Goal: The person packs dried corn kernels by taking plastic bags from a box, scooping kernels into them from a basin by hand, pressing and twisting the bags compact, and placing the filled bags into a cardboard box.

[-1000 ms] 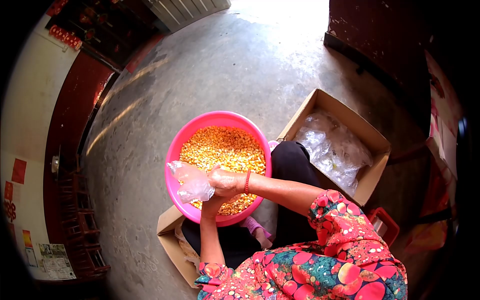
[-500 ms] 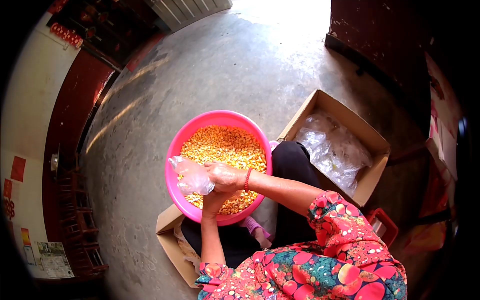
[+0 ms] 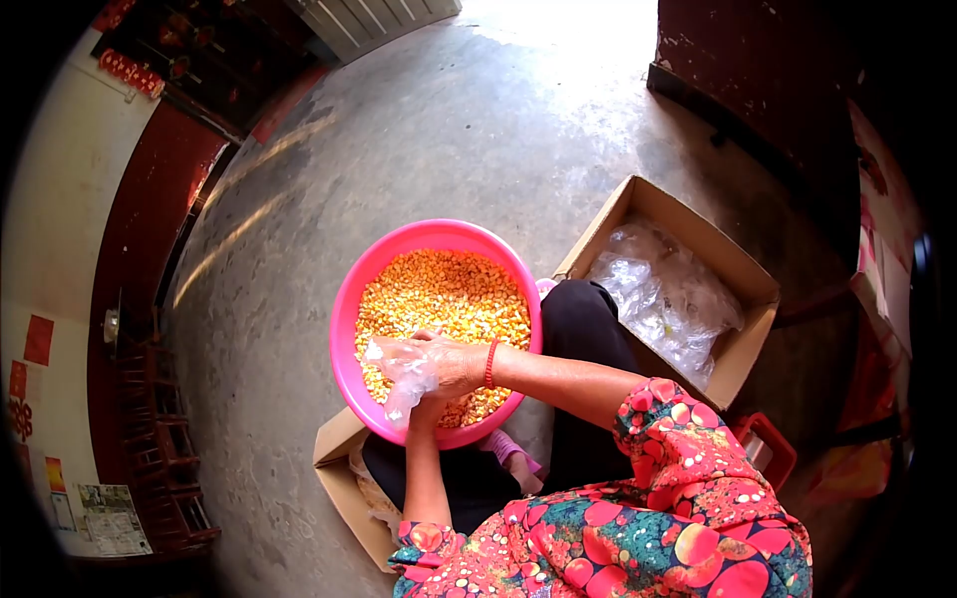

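A pink basin [image 3: 342, 344] full of yellow-orange corn kernels [image 3: 439, 279] stands in front of me. Above the kernels, a clear plastic bag [image 3: 408, 391] hangs at my hands. My right hand [image 3: 454, 365], below a red beaded bracelet [image 3: 492, 363], closes on the bag's upper part. Close beneath it is my left hand [image 3: 427, 407], mostly covered by the bag and my right hand, so its fingers are hidden.
At the right, a cardboard box [image 3: 748, 349] holds clear plastic bags [image 3: 668, 299]. Another cardboard box [image 3: 344, 493] is at the lower left of the basin. Wooden stools [image 3: 159, 448] line the left wall. A red object [image 3: 773, 448] lies behind my right arm.
The bag has swung lower and looks more crumpled. My right hand has turned and its fingers reach further over the bag.
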Available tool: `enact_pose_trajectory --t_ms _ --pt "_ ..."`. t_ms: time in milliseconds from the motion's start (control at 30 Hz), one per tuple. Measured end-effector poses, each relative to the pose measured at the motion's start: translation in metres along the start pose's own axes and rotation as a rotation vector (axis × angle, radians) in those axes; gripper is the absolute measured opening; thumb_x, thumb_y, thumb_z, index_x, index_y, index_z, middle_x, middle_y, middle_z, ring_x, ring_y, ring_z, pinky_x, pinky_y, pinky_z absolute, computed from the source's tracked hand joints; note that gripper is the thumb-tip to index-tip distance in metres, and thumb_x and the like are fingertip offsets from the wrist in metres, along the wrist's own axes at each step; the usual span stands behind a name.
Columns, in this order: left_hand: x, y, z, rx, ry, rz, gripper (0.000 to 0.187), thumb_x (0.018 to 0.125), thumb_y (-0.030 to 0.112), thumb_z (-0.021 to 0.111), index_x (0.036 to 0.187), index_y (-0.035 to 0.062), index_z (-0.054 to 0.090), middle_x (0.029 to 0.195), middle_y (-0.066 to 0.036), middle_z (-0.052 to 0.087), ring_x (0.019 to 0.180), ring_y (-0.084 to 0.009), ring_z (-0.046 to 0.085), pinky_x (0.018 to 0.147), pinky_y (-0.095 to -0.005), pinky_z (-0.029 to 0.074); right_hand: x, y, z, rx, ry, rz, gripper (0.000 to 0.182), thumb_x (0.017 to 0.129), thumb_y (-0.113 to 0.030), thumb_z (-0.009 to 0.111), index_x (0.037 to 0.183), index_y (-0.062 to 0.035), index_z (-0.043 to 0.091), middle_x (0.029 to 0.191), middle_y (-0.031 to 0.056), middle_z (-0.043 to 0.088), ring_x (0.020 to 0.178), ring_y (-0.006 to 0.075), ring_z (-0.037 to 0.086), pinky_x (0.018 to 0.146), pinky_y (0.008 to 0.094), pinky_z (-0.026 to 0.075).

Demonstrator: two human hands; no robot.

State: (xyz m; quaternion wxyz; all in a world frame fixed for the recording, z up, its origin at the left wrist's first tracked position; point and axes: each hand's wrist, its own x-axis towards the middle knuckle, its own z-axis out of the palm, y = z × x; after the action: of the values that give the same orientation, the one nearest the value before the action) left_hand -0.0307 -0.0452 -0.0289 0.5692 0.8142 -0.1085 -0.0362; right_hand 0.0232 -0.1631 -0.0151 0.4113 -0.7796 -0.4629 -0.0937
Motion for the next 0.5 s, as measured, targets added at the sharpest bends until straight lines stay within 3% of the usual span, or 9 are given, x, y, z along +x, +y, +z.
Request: enact_pose_trajectory --t_ms 100,167,200,267,300,400,433,500 --pt "-0.002 -0.007 -0.002 0.047 0.018 -0.031 0.031 0.085 0.017 0.054 0.112 0.0023 0.048 0.107 -0.011 0.053 0.1 -0.0221 0.051 0.083 -0.0334 0.042 0.003 -0.005 -0.005 0.045 0.03 0.033 0.023 0.071 -0.024 0.056 0.089 -0.01 0.062 0.098 0.012 0.059 0.099 0.0258 0.05 0.085 0.0375 0.035" --pt "-0.004 -0.014 -0.002 0.096 0.04 -0.044 0.028 0.087 0.019 0.051 0.109 0.0023 0.049 0.104 -0.012 0.053 0.097 -0.0223 0.051 0.08 -0.0341 0.042 0.008 -0.01 -0.022 0.158 -0.168 0.066 0.042 0.072 -0.024 0.055 0.112 -0.0099 0.054 0.107 0.0123 0.056 0.106 0.0283 0.049 0.092 0.0415 0.034" --pt "-0.004 -0.017 -0.003 0.125 0.056 -0.053 0.026 0.088 0.02 0.05 0.108 0.0022 0.049 0.102 -0.012 0.053 0.095 -0.0223 0.051 0.079 -0.0344 0.042 0.009 -0.009 -0.024 0.159 -0.169 0.066 0.042 0.072 -0.024 0.055 0.112 -0.0099 0.054 0.107 0.0123 0.056 0.106 0.0283 0.049 0.092 0.0415 0.034" --pt "-0.003 -0.022 0.0 0.172 0.098 -0.076 0.025 0.09 0.021 0.047 0.105 0.0022 0.05 0.099 -0.012 0.053 0.093 -0.0225 0.052 0.077 -0.0351 0.042 0.011 -0.005 -0.028 0.45 -0.055 -0.03 0.032 0.079 -0.025 0.052 0.105 -0.0073 0.058 0.102 0.0122 0.058 0.103 0.0289 0.05 0.092 0.0398 0.036" --pt "-0.002 -0.023 0.002 0.161 0.128 -0.12 0.024 0.091 0.022 0.045 0.104 0.0022 0.05 0.098 -0.012 0.053 0.091 -0.0226 0.052 0.075 -0.0354 0.043 0.016 -0.013 -0.041 0.601 -0.05 0.017 0.03 0.088 -0.029 0.047 0.1 -0.0055 0.061 0.099 0.0115 0.058 0.1 0.0278 0.052 0.092 0.0374 0.038" --pt "0.005 -0.022 0.003 -0.225 0.242 -0.406 0.026 0.093 0.025 0.042 0.102 0.0024 0.051 0.093 -0.01 0.053 0.09 -0.0212 0.052 0.074 -0.0365 0.043 0.018 -0.026 -0.076 0.804 0.051 0.218 0.039 0.09 -0.037 0.047 0.107 -0.0038 0.059 0.105 0.0151 0.058 0.104 0.025 0.053 0.092 0.0352 0.04" --pt "0.007 -0.009 0.002 -0.173 0.245 -0.441 0.027 0.094 0.025 0.041 0.104 0.002 0.052 0.096 -0.011 0.054 0.094 -0.0202 0.052 0.078 -0.0362 0.043 0.017 -0.023 -0.079 0.718 0.161 0.277 0.042 0.091 -0.037 0.046 0.11 -0.002 0.057 0.109 0.0133 0.058 0.105 0.0216 0.054 0.092 0.0333 0.04" --pt "0.012 0.016 0.0 -0.069 0.245 -0.511 0.03 0.095 0.024 0.039 0.109 0.0013 0.052 0.103 -0.011 0.055 0.102 -0.0184 0.051 0.085 -0.0356 0.042 0.02 -0.018 -0.089 0.885 0.25 0.328 0.044 0.092 -0.038 0.043 0.111 -0.0006 0.056 0.109 0.0122 0.059 0.104 0.0209 0.055 0.091 0.0331 0.041"
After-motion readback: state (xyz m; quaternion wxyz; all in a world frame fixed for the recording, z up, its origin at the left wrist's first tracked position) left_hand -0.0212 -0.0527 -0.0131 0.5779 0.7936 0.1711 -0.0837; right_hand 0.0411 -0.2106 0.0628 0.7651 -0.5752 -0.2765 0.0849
